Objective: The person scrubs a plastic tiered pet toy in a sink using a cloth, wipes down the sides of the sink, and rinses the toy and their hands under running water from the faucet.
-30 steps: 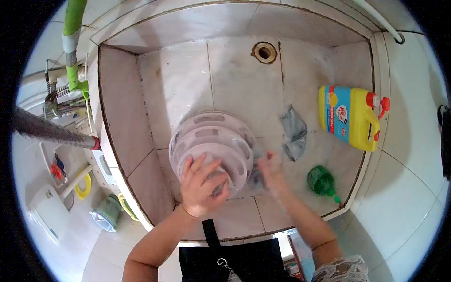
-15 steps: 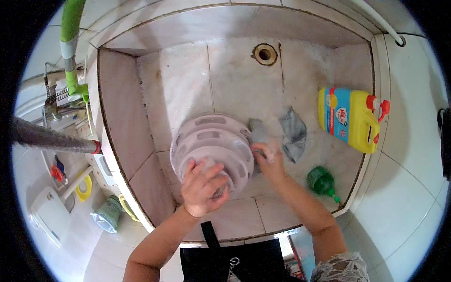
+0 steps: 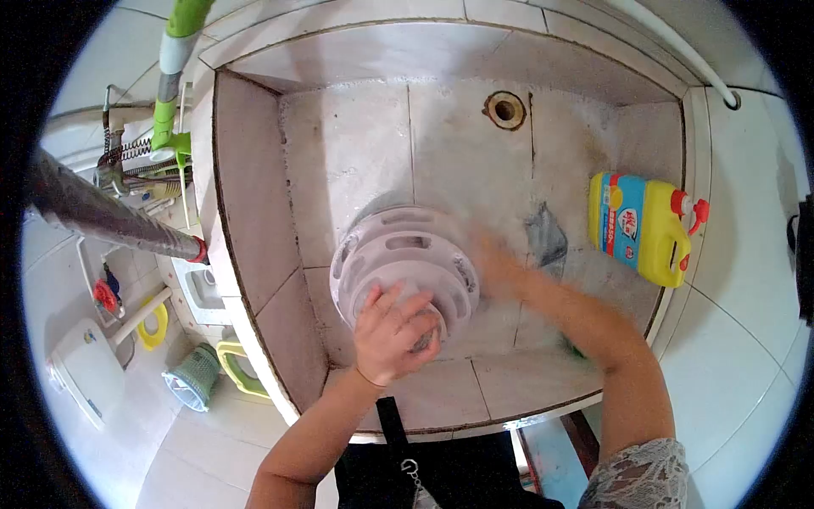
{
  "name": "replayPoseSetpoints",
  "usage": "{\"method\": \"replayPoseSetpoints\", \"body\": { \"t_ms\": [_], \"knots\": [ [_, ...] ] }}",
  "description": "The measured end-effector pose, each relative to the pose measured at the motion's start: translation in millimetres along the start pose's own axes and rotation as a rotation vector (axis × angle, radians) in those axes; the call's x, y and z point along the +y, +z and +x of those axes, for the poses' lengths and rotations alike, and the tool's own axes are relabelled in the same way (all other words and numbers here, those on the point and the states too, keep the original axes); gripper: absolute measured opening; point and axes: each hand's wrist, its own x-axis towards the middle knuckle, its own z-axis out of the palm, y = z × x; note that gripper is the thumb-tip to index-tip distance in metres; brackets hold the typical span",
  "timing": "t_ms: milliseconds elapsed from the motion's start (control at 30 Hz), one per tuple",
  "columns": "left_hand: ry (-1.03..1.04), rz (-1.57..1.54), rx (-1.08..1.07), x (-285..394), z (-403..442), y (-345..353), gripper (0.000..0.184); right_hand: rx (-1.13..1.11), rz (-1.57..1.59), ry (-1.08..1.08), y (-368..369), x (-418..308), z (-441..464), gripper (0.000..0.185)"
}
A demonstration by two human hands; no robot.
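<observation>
Pale plastic is shaped into a slotted, round-tiered tower [image 3: 424, 263], stood in the tiled basin [image 3: 348, 153]. Its top is clasped by the left hand [image 3: 395, 335], grip spread and half curled. The right hand [image 3: 502, 265] is blurred beside it; its grip cannot be told.

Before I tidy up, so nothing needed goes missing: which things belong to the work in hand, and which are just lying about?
Likely in use:
tiered pale piece, under the left hand
grey cloth
yellow jug

Probably just lying about:
greenish bin
green and grey pole
</observation>
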Motion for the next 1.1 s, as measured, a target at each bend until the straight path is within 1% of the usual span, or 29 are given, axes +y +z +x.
{"method": "replayPoseSetpoints", "body": {
  "t_ms": [33,67,133,167,233,267,333,400,500,533,600,667,700,733,800,867,900,933,967,1000,1033,1067,1100],
  "knots": [
    [0.008,-0.018,-0.001,-1.3,2.3,-2.1,0.026,-0.017,-0.02,0.077,3.7,-17.2,-29.4,0.047],
    [0.011,-0.035,-0.002,-1.8,3.7,-4.2,0.026,0.004,0.017,0.063,17.9,-22.3,-54.0,0.046],
    [0.005,-0.065,-0.013,-1.0,1.4,-4.0,0.026,0.068,0.457,0.262,26.0,-23.7,-57.7,0.045],
    [0.005,-0.072,-0.024,-1.9,0.5,-3.8,0.026,0.119,0.858,0.47,30.3,-18.9,-48.2,0.045],
    [0.012,-0.076,-0.032,-4.4,0.1,-2.3,0.028,0.132,1.456,0.609,33.3,3.9,-11.3,0.04],
    [0.016,-0.076,-0.032,-4.8,-0.7,-2.0,0.03,0.093,1.653,0.539,30.1,19.6,20.3,0.037],
    [0.017,-0.065,-0.046,-2.5,-3.5,-2.2,0.031,0.292,0.027,-0.264,-11.9,7.0,74.0,0.029],
    [0.03,-0.043,-0.051,-1.7,1.5,-2.7,0.029,0.164,0.092,0.038,-21.2,2.0,71.1,0.032],
    [0.118,-0.046,-0.046,-6.5,10.1,-7.1,0.027,-0.05,0.186,0.466,-31.6,-6.9,74.5,0.038],
    [0.154,-0.028,-0.08,-12.0,18.9,-11.7,0.027,-0.006,0.309,0.537,-28.8,-3.9,66.4,0.038],
    [0.23,-0.005,-0.142,-20.3,43.8,-21.6,0.025,0.257,0.716,0.674,-12.2,2.9,29.3,0.038],
    [0.125,-0.015,-0.106,-11.6,54.5,-18.1,0.024,0.587,1.046,0.778,33.9,-11.4,-14.0,0.037],
    [0.069,-0.019,-0.091,-7.5,57.4,-14.3,0.024,0.748,1.116,0.824,65.4,-26.6,-32.6,0.037],
    [0.052,-0.051,-0.1,-3.4,53.0,-10.2,0.024,0.834,1.091,0.873,87.8,-42.5,-42.2,0.037],
    [0.026,-0.106,-0.121,4.5,39.4,-3.1,0.025,0.931,1.026,0.943,114.0,-59.7,-49.4,0.037],
    [0.047,-0.154,-0.101,4.8,31.1,-7.2,0.025,0.869,1.0,0.973,101.3,-55.9,-45.6,0.036],
    [0.06,-0.175,-0.084,2.3,30.8,-7.5,0.026,0.777,0.988,0.986,82.8,-42.4,-40.9,0.036],
    [0.071,-0.187,-0.086,1.1,30.8,-7.8,0.026,0.631,0.963,0.993,54.6,-26.5,-30.1,0.036],
    [0.08,-0.196,-0.089,0.4,31.1,-8.1,0.027,0.418,0.803,0.902,28.7,-9.6,-12.5,0.036],
    [0.093,-0.209,-0.097,1.4,30.9,-8.2,0.028,0.188,0.535,0.733,4.4,2.9,10.1,0.036],
    [0.106,-0.203,-0.1,1.7,30.4,-7.9,0.028,0.077,0.242,0.495,-8.7,7.4,38.9,0.034],
    [0.125,-0.189,-0.092,-0.3,31.3,-6.2,0.029,0.042,-0.059,0.253,-22.2,11.2,67.6,0.033],
    [0.136,-0.173,-0.086,-0.5,31.3,-5.7,0.03,-0.055,-0.072,0.256,-14.3,21.3,102.5,0.037]
  ]
}}
